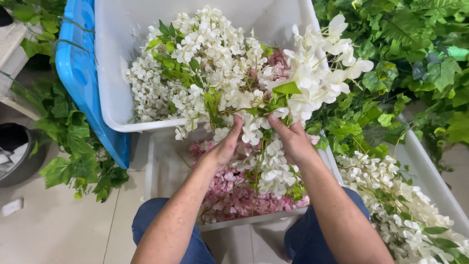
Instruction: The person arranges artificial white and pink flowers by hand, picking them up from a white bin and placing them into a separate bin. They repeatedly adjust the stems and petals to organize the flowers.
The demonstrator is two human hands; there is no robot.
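White flower sprays (298,83) with green leaves, gripped between left hand (225,146) and right hand (292,139). White blossoms (205,63), green-flecked, heaped in a white bin (117,29); a little pink showing among them near the middle. Pink flowers (234,193) in a lower white tray (163,166), pale rose fading to cream at petal edges. More white blooms (400,200) in another white tub (430,176) at right, scattered green leaflets through them. Bright blue crate (80,73) at left. Green leafy vines (73,146), mid to dark green, veined. Denser green foliage (415,54) upper right, some lighter lime patches. Blue trousers (308,239). Beige tiled floor (58,230), pale grout lines. Dark grey round bin (19,156), far left.
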